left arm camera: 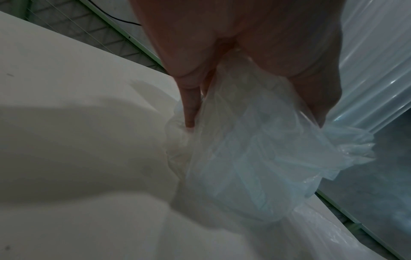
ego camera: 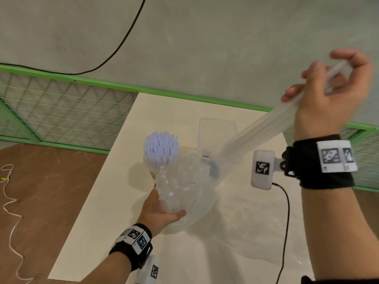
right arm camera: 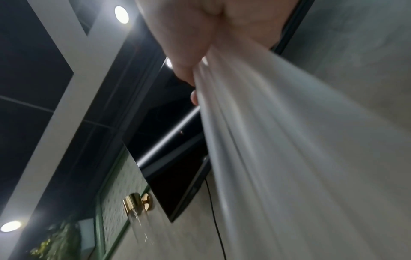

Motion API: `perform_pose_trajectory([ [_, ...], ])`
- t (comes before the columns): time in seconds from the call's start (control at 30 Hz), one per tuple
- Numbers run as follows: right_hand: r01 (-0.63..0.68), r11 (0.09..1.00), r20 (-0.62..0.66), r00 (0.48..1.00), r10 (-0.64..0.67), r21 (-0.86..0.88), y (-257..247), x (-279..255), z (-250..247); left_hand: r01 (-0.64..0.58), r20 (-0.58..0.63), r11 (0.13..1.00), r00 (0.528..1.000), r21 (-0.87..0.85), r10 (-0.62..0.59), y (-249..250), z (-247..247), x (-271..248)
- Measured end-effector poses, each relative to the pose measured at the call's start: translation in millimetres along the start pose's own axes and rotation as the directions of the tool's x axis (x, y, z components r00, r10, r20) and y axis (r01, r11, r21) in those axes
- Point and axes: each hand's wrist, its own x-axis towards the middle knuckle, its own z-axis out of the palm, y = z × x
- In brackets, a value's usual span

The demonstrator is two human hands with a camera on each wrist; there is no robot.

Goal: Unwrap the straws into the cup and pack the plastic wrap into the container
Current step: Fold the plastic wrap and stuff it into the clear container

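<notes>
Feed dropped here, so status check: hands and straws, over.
Left hand grips crumpled clear bag. Right hand raised, grip on clear straw bundle, lower end at the bag. Upright straws and clear tub close by, not blocking.
</notes>
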Motion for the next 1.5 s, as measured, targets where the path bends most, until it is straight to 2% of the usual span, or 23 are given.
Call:
perform_pose_trajectory([
  [0.1, 0.04, 0.999, -0.011, 0.999, -0.04, 0.015, 1.5, 21.3, 4.6, -0.002, 0.015, 1.0, 1.0, -0.003, 0.002, 0.5, -0.3, -0.4],
  [0.2, 0.046, 0.999, 0.056, 0.997, -0.045, -0.024, 20.6, 26.6, 17.2, -0.002, 0.004, 1.0, 1.0, -0.014, 0.002, 3.3, -0.9, -2.8],
  [0.37, -0.115, 0.984, 0.182, 0.973, 0.139, -0.137, 86.9, 6.2, 34.1, 0.008, -0.005, 1.0, 1.0, -0.009, -0.008, 6.1, -1.9, -5.3],
  [0.47, -0.198, 0.937, 0.289, 0.915, 0.282, -0.288, 123.2, -16.3, 32.7, 0.006, -0.007, 1.0, 1.0, 0.008, -0.006, 7.2, -2.4, -6.0],
  [0.53, -0.182, 0.839, 0.389, 0.822, 0.415, -0.512, 143.2, -23.4, 28.3, -0.004, -0.004, 1.0, 1.0, 0.015, 0.004, 9.7, -2.9, -6.1],
  [0.6, -0.14, 0.685, 0.443, 0.668, 0.598, -0.715, 156.6, -25.9, 21.3, -0.012, 0.001, 0.999, 1.0, 0.031, 0.012, 10.7, -3.0, -6.5],
  [0.63, -0.14, 0.642, 0.459, 0.586, 0.668, -0.754, 157.9, -26.3, 18.3, -0.012, -0.001, 0.999, 1.0, 0.034, 0.012, 11.2, -3.2, -6.5],
  [0.67, -0.14, 0.626, 0.474, 0.533, 0.701, -0.767, 156.6, -25.6, 15.8, -0.008, -0.005, 0.999, 1.0, 0.034, 0.008, 11.4, -3.4, -6.8],
  [0.7, -0.131, 0.626, 0.489, 0.51, 0.708, -0.769, 153.3, -23.7, 13.7, -0.005, -0.007, 0.999, 1.0, 0.036, 0.006, 11.4, -3.3, -6.7],
  [0.77, -0.105, 0.651, 0.51, 0.533, 0.674, -0.751, 144.0, -18.0, 11.3, -0.005, -0.005, 0.999, 1.0, 0.046, 0.005, 11.5, -2.9, -6.6],
  [0.83, -0.077, 0.752, 0.599, 0.555, 0.578, -0.655, 126.9, -16.0, 11.4, -0.001, -0.007, 0.999, 1.0, 0.053, 0.001, 12.4, -3.3, -6.4],
  [0.87, -0.082, 0.819, 0.664, 0.543, 0.514, -0.568, 115.3, -18.7, 11.2, 0.001, -0.009, 0.999, 1.0, 0.054, -0.001, 12.9, -3.4, -6.3],
  [0.9, -0.086, 0.871, 0.731, 0.508, 0.456, -0.484, 101.4, -25.0, 9.4, 0.003, -0.008, 0.999, 1.0, 0.049, -0.003, 12.6, -4.0, -6.6],
  [0.93, -0.083, 0.904, 0.793, 0.451, 0.408, -0.418, 87.0, -35.6, 5.3, 0.004, -0.005, 0.999, 1.0, 0.037, -0.004, 13.0, -4.3, -7.5],
  [1.0, -0.058, 0.933, 0.884, 0.305, 0.355, -0.355, 63.2, -65.7, -8.1, 0.007, 0.004, 1.0, 1.0, 0.009, -0.007, 11.9, -4.6, -8.3],
  [1.07, 0.008, 0.928, 0.916, 0.163, 0.367, -0.374, 54.6, -100.8, -22.8, 0.014, 0.006, 1.0, 1.0, -0.009, -0.014, 10.7, -4.3, -9.3],
  [1.1, 0.041, 0.919, 0.915, 0.117, 0.386, -0.393, 55.9, -116.7, -27.4, 0.013, 0.003, 1.0, 1.0, -0.01, -0.013, 9.9, -4.4, -9.5],
  [1.13, 0.055, 0.913, 0.912, 0.098, 0.399, -0.405, 58.6, -129.1, -29.9, 0.011, 0.002, 1.0, 1.0, -0.006, -0.011, 10.4, -4.2, -10.0],
  [1.17, 0.055, 0.91, 0.909, 0.103, 0.403, -0.41, 62.0, -137.3, -30.3, 0.004, 0.002, 1.0, 1.0, -0.001, -0.004, 11.3, -3.8, -10.5],
  [1.23, 0.023, 0.917, 0.908, 0.151, 0.392, -0.399, 65.6, -144.6, -28.5, 0.002, -0.003, 1.0, 1.0, -0.003, -0.002, 13.7, -3.1, -11.9],
  [1.4, 0.042, 0.936, 0.886, 0.34, 0.315, -0.348, 66.5, -147.5, -24.1, -0.024, 0.018, 0.999, 1.0, -0.04, 0.025, 16.4, -2.9, -12.8],
  [1.5, 0.083, 0.942, 0.873, 0.408, 0.266, -0.325, 69.9, -155.9, -20.3, -0.027, 0.023, 0.998, 0.999, -0.054, 0.029, 12.7, -4.2, -10.3],
])
